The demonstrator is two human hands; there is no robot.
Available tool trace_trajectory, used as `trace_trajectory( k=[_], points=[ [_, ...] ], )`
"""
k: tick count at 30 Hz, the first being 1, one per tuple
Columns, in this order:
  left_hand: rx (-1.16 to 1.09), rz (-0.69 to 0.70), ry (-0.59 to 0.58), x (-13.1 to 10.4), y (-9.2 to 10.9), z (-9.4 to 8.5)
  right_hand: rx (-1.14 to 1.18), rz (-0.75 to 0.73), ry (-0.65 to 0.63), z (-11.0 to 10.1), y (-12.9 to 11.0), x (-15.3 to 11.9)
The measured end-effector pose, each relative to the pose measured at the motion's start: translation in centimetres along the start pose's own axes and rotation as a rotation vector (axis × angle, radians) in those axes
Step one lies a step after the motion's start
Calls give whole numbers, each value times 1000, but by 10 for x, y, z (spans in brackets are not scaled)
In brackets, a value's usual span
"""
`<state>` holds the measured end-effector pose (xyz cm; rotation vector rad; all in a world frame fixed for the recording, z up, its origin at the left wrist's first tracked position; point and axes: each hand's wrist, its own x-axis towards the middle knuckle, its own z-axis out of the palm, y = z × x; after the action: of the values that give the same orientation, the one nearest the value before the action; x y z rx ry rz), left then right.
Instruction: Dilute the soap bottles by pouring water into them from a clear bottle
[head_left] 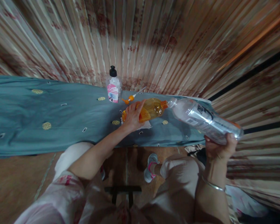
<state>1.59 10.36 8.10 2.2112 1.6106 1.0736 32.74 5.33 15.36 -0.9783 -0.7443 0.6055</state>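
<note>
My left hand is wrapped round the lower part of an orange see-through bottle, which is tilted well over to the right above the cloth. In my right hand is a large clear plastic bottle with a label and barcode, gripped near its base and slanting down to the right. The necks of the two bottles meet, or nearly so; I cannot tell whether liquid passes between them. An orange pump top with a pale tube lies just behind my left hand. Something white shows partly beneath the orange bottle.
A clear pump bottle with a black top and pink label stands towards the back. Blue-green patterned cloth covers the long surface. Pleated curtains hang behind and at the right, where dark bars cross.
</note>
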Motion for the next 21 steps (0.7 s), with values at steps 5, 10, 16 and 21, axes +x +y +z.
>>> trace_trajectory(
  k=[5, 10, 16, 21],
  points=[
    [1, -11, -15, 0, 1, -1, -9, 8, -7, -1, 0, 0],
    [10, -30, -39, 1, 3, -3, -4, 22, -27, -1, -1, -1],
    [-3, -18, -12, 0, 0, 0, 6, 25, -8, -2, 0, 0],
    [-6, -10, -4, 0, 0, 0, 18, 31, 8, -1, 0, 0]
  ],
)
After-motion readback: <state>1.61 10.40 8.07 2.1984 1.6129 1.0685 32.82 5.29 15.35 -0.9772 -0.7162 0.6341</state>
